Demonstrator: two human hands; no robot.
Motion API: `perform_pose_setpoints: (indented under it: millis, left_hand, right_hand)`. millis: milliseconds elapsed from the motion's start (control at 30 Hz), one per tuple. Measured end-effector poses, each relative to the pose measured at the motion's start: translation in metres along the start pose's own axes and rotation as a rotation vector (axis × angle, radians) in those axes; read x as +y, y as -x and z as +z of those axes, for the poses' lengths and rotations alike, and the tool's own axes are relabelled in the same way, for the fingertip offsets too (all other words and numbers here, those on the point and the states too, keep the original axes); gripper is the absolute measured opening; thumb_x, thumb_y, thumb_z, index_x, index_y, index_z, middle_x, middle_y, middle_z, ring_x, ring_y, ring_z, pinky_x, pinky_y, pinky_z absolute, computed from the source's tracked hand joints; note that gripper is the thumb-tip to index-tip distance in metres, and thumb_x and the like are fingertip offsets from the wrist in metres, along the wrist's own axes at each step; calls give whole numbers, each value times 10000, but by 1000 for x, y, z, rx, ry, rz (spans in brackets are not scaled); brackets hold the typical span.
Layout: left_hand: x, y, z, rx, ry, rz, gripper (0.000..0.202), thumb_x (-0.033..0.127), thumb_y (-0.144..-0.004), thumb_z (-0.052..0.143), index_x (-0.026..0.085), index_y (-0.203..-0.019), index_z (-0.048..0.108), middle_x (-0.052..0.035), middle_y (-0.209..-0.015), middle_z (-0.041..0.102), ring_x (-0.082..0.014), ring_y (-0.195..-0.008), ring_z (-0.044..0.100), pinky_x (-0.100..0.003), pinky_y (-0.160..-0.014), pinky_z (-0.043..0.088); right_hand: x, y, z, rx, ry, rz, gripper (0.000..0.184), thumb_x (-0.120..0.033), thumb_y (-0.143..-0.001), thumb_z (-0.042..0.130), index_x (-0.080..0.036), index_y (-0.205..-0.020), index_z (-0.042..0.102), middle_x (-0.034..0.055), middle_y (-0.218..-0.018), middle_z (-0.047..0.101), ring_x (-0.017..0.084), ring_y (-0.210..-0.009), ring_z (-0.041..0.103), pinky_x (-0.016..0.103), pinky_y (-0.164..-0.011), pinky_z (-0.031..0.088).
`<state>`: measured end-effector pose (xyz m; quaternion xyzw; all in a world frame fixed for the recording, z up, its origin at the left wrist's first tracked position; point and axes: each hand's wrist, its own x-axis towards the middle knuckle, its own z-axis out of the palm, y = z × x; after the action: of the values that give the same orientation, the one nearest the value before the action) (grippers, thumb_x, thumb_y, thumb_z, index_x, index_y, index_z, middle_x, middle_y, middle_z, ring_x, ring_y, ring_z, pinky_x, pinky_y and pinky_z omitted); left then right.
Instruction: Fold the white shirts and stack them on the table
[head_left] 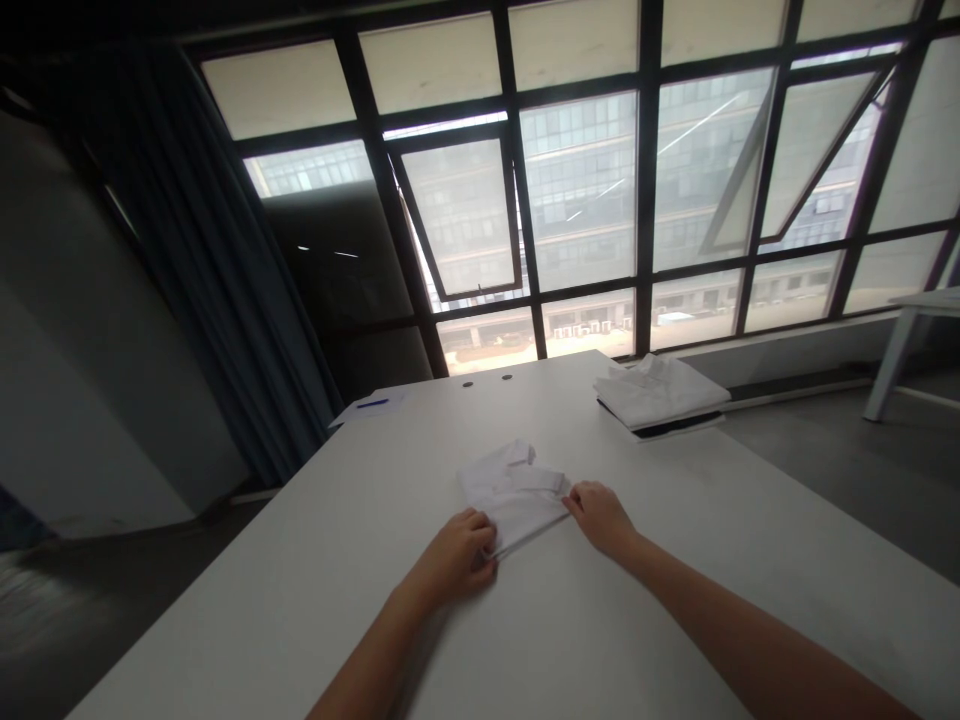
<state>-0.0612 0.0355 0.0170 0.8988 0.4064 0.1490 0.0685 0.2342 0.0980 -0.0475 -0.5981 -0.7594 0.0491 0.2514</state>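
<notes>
- Right at the grip, the left hand (461, 552) has its fingers curled over the near-left corner of a folded white garment (510, 495), thumb side low, the cloth caught between them.
- Across from it, the right hand (601, 515) pinches the garment's right-hand corner between thumb and bent fingers, so both hands have hold of the same piece, one at each end of its near edge.
- And the garment itself? It lies flat around the middle of the white table (352, 570), its near edge running straight from hand to hand, with a raised, folded flap, collar-like, on top toward the far side.
- Beyond the right hand, near the table's right edge, sits a stack of folded white clothes (664, 388), a dark layer showing close to the bottom.
- Over at the far left corner, a sheet of paper (384, 412) with a blue pen (373, 403) lying on it.
- Two small dark round fittings sit in the tabletop at the far end.
- Further out, a blue curtain (225, 290) hangs on the left, dark-framed windows (577, 190) fill the back, two panes tilted open, and another white table (926, 305) stands at far right.
</notes>
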Motion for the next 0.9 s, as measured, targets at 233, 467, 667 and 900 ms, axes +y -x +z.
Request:
perform_pose_setpoints:
  millis: [233,467,667,900]
  left_hand:
    - [10,-2,3,-30,-72,-57,109,143,-680,591,228,-747,575,-43,-941,607,-219,-942,529,-339,-892,406]
    - [24,-5,8,-34,-124,6,165,243,-846,567,213,-685,587,-36,-914,603,-206,-939,515,-372,-917,373]
    - [29,-6,13,-21,-85,15,263,296,-959,469,225,-802,668,-63,-955,646,-213,-978,559,-380,-954,399]
    - [9,-5,30,-96,-137,-131,626,502,-971,465,309,-1540,292,-55,-1632,235,-298,-1499,174,-522,-1211,137]
  right_hand:
    - [-2,1,-4,-16,32,-16,292,-367,-982,513,-187,-814,669,78,-879,702,214,-855,601,314,-774,363]
    - [-8,4,-7,-8,36,-36,262,-347,-977,508,-193,-827,657,68,-883,691,209,-872,584,313,-789,352]
    - [-11,6,-9,-20,47,-99,325,-428,-977,488,-206,-798,644,51,-871,667,198,-868,561,305,-798,341]
    - [-11,5,-8,-31,33,-112,247,-346,-958,507,-204,-795,627,43,-862,661,191,-856,555,299,-782,331]
